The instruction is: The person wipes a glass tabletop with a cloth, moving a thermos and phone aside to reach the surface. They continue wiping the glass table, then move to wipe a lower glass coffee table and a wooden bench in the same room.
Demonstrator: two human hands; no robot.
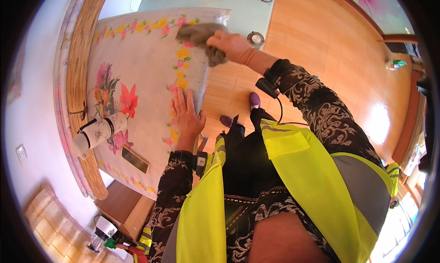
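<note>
A crumpled grey-brown cloth [197,34] is in the grip of my right hand [229,47], over the far right corner of a table. Both the cloth and that hand look blurred. A clear plastic sheet over a floral tablecloth [144,63] covers the table. My left hand [185,112] lies flat on the covering near its right edge, fingers spread, holding nothing. Left of it, a white patterned vacuum flask [99,130] with a dark strap lies on its side. A smartphone [135,159] rests nearer to me on the tablecloth.
A long wooden board [80,91] runs along the wall side. A glass-topped table [199,0] with metal-capped posts adjoins the far end. Below left stands a wooden cabinet [122,204]. Another person's hand [122,246] is near a green cloth [110,243] and a white appliance [106,226].
</note>
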